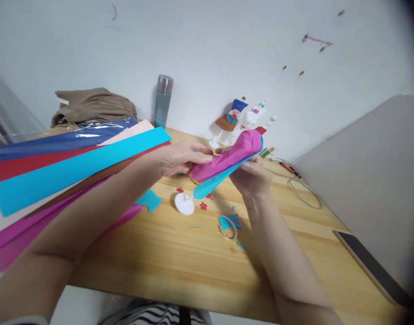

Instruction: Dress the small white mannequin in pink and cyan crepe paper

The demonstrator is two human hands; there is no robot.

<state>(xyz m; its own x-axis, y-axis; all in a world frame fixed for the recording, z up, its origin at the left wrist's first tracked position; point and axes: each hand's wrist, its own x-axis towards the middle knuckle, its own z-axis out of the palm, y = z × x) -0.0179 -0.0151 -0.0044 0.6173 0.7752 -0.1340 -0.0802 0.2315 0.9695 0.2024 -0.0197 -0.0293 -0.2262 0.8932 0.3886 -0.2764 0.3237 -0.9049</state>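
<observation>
Both hands are raised over the table, holding a bundle of pink paper [232, 153] layered over turquoise paper [213, 181], which looks like crepe paper. My left hand [183, 158] pinches the left edge of the pink sheet between thumb and fingers. Under the right end, my right hand [254, 174] is closed around the bundle, its fingers partly hidden behind it. Below the paper a white round base [184, 204] with a short stem shows, tilted; where the stem leads is hidden. Small red flower cut-outs [203, 206] lie near the base.
Long crepe paper strips [81, 164] cover the left side. A thermos [163, 101] and folded brown cloth [95, 104] stand behind. Small dressed figures [230, 118] are against the wall. A white ring [229, 228], turquoise scraps [149, 201], a cable [305, 192] and a phone [372, 266] lie around.
</observation>
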